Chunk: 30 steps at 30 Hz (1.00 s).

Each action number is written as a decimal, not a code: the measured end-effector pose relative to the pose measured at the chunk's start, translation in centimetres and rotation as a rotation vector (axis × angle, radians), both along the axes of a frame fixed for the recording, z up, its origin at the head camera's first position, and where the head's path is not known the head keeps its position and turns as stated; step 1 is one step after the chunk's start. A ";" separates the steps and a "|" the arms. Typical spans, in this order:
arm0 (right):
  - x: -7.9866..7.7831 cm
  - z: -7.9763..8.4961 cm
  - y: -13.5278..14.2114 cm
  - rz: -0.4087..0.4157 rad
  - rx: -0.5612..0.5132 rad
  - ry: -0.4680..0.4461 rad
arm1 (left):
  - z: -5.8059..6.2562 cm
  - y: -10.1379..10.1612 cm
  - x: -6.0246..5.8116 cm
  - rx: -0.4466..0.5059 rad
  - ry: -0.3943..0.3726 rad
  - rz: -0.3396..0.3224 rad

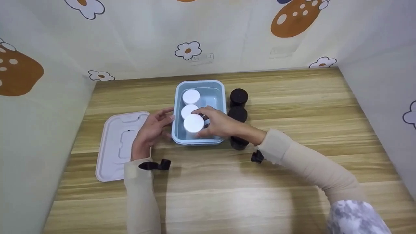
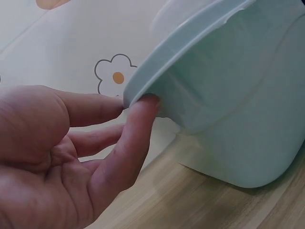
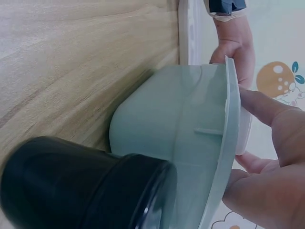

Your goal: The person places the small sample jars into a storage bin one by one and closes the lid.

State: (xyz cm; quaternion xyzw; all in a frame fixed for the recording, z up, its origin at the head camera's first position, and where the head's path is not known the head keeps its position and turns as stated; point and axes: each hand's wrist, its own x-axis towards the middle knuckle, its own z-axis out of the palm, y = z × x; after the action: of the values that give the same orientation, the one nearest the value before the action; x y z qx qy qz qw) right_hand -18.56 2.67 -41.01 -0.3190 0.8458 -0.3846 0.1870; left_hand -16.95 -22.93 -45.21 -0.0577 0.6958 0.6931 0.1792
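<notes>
A pale blue plastic bin [image 1: 222, 110] sits on the table in the head view. Inside it, along its left side, stand two white-lidded jars, a far one [image 1: 191, 96] and a middle one [image 1: 188, 111]. At the near end my right hand [image 1: 218, 123] grips a third white-lidded jar [image 1: 194, 123], thumb and fingers on either side of its lid. My left hand [image 1: 154, 126] pinches the bin's left rim; the left wrist view shows the fingertips [image 2: 148, 102] at the rim's edge. The bin wall hides most of the held jar in the right wrist view.
Several black jars stand in a row right of the bin, among them a far one [image 1: 239, 97] and a near one [image 3: 86, 186] close to my right wrist. Left of the bin lies a white lid [image 1: 112, 146], partly under my left hand. A patterned wall covering [image 1: 227, 39] rises behind.
</notes>
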 end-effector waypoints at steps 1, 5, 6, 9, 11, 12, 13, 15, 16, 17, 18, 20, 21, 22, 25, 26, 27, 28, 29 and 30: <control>0.0 0.0 -0.1 0.004 0.007 0.010 | 0.0 0.0 0.0 -0.005 0.002 -0.001; 0.0 0.0 -0.5 0.025 0.031 0.082 | 0.0 -0.2 -0.1 -0.047 0.016 0.003; 0.0 -0.1 -0.6 0.027 0.038 0.100 | 0.1 -0.2 -0.1 -0.056 0.019 0.005; 0.0 -0.3 -0.9 0.035 0.047 0.136 | 0.2 -0.2 -0.1 -0.065 0.021 0.005; 0.0 -0.5 -1.1 0.033 0.059 0.142 | 0.2 -0.1 -0.1 -0.070 0.018 0.003; 0.0 -0.5 -1.1 0.034 0.065 0.147 | 0.2 -0.1 -0.1 -0.070 0.015 0.002; 0.1 -0.6 -1.2 0.038 0.072 0.153 | 0.2 -0.1 -0.1 -0.071 0.012 0.000; 0.2 -0.8 -1.3 0.049 0.090 0.173 | 0.3 0.0 -0.1 -0.076 0.009 -0.003; 0.3 -0.8 -1.4 0.054 0.101 0.180 | 0.2 0.0 0.0 -0.075 0.009 -0.004; 0.3 -0.9 -1.5 0.060 0.108 0.187 | 0.2 0.0 0.0 -0.074 0.010 -0.006; 0.3 -0.9 -1.6 0.066 0.116 0.195 | 0.1 0.0 0.0 -0.072 0.012 -0.005; 0.3 -1.0 -1.7 0.070 0.126 0.203 | 0.1 0.0 0.0 -0.071 0.018 -0.007; 0.3 -1.0 -1.8 0.070 0.131 0.197 | 0.1 0.0 0.0 -0.070 0.021 -0.006; 0.3 -1.1 -1.9 0.070 0.128 0.190 | 0.1 -0.1 0.0 -0.070 0.023 -0.009; 0.3 -1.2 -2.1 0.073 0.119 0.175 | 0.1 -0.1 0.0 -0.074 0.024 -0.008; 0.3 -1.2 -2.1 0.071 0.120 0.171 | 0.0 -0.1 0.0 -0.074 0.022 -0.009; 0.3 -1.2 -2.1 0.069 0.119 0.168 | 0.0 -0.1 0.0 -0.076 0.020 -0.010; 0.2 -1.2 -2.2 0.067 0.120 0.163 | 0.1 -0.1 -0.1 -0.076 0.017 -0.011; 0.2 -1.1 -2.2 0.063 0.124 0.157 | 0.1 -0.1 -0.1 -0.075 0.012 -0.010; 0.2 -1.1 -2.2 0.056 0.128 0.148 | 0.1 0.0 -0.1 -0.074 0.011 -0.008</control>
State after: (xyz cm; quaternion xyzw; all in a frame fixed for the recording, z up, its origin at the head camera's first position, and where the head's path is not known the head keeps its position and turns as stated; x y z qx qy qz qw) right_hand -18.32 0.50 -42.12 -0.3576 0.8708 -0.2998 0.1547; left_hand -17.05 -22.94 -45.13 -0.0578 0.7220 0.6666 0.1760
